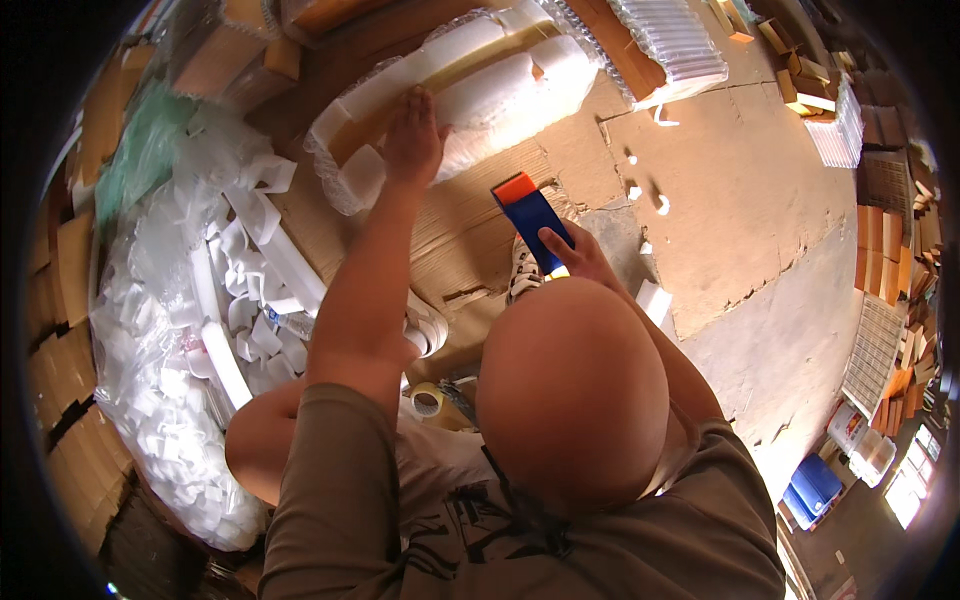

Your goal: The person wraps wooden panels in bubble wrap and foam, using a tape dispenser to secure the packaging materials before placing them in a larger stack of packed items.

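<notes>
My left hand (415, 140) lies with fingers stretched out on a long package (535, 80) of white foam pieces along a brown middle strip, partly in clear bubble wrap. My right hand (578, 250) grips a flat blue object (530, 212) with a red end and some yellow at the other, angled below the package's right part. A roll of tape (427, 400) lies beside a dark item between my legs, partly hidden by a rounded head in the lower middle.
A heap of white foam scraps in clear plastic (170, 420) fills the left. Cardboard boxes (70, 260) line the left rim. Another bubble-wrapped package (680, 50) lies at the top. Stacked brown pieces (880, 250) and a blue container (815, 485) stand at the right.
</notes>
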Motion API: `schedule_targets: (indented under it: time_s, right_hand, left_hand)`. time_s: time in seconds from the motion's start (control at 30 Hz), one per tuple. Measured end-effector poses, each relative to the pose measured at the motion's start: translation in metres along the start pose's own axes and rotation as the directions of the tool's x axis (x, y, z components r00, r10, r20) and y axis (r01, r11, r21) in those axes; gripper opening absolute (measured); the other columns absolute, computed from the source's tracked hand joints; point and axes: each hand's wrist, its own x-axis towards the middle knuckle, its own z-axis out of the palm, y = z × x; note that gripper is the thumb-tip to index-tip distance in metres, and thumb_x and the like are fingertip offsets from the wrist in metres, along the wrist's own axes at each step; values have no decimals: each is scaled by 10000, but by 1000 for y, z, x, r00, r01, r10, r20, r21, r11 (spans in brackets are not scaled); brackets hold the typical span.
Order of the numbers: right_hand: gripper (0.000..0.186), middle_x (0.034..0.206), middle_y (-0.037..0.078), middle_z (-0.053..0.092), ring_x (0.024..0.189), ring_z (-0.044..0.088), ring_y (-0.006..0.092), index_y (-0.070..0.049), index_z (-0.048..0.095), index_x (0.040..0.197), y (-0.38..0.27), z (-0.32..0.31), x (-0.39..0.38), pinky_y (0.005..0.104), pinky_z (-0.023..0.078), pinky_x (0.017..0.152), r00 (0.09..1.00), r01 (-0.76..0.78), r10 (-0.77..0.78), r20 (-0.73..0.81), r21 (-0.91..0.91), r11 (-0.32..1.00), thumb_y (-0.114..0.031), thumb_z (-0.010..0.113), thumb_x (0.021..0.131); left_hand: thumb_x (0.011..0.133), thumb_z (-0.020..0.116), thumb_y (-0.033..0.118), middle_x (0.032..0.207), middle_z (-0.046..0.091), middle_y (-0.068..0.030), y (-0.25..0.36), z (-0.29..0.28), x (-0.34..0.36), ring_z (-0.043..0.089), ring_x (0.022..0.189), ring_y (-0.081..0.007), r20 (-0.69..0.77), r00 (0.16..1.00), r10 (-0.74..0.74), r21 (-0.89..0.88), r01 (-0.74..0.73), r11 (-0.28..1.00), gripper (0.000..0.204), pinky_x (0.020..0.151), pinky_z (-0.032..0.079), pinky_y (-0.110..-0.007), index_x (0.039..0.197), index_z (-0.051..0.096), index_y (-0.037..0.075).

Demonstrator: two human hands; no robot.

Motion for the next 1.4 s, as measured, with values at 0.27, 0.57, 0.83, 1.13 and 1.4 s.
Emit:
schedule_targets:
  time_s: [0.27, 0.57, 0.83, 1.13, 1.4]
  right_hand:
    - [485, 912, 103, 717, 836, 656, 153, 14, 681, 1151, 43, 7, 71, 335, 525, 784, 993, 116, -117, -2, -77, 990, -447, 649, 1004]
    - [540, 860, 152, 708, 781, 685, 236, 26, 667, 1086, 37, 25, 133, 390, 528, 748, 986, 153, -154, -70, -21, 988, -503, 655, 978]
    - [558, 829, 149, 708, 763, 689, 232, 13, 679, 1048, 57, 42, 157, 392, 531, 726, 999, -17, 17, -28, -35, 999, -537, 653, 960]
    - [534, 742, 158, 731, 715, 745, 293, 37, 694, 953, 32, 62, 198, 406, 578, 646, 982, -186, 171, -85, -213, 959, -493, 626, 979]
    - [505, 698, 156, 707, 554, 707, 261, 59, 667, 828, 12, 25, 181, 375, 584, 535, 922, -382, 379, -76, -28, 924, -419, 632, 988]
  left_hand:
    - [1003, 623, 376, 1484, 518, -248, -61, 15, 56, 508, 1356, -431, -59, 987, 152, -33, -154, 988, 674, 1138, 418, -493, 1504, 404, -18]
    - [1084, 413, 520, 1488, 542, -221, -126, -22, 142, 499, 1385, -399, 422, 905, -47, -348, 210, 914, 609, 1142, 393, -420, 1524, 459, 102]
    - [1091, 428, 503, 1604, 462, -96, -152, -16, 164, 435, 1475, -258, 436, 900, 10, -486, 226, 844, 612, 1195, 322, -341, 1609, 366, 184]
    - [1082, 509, 405, 1533, 502, -138, -141, 0, 145, 465, 1430, -314, 182, 963, 200, -636, -40, 770, 488, 1164, 375, -370, 1553, 471, 283]
    - [1055, 527, 296, 1543, 480, -171, -105, 8, 102, 452, 1418, -376, -52, 969, 242, -300, -246, 922, 483, 1182, 369, -461, 1526, 497, 194]
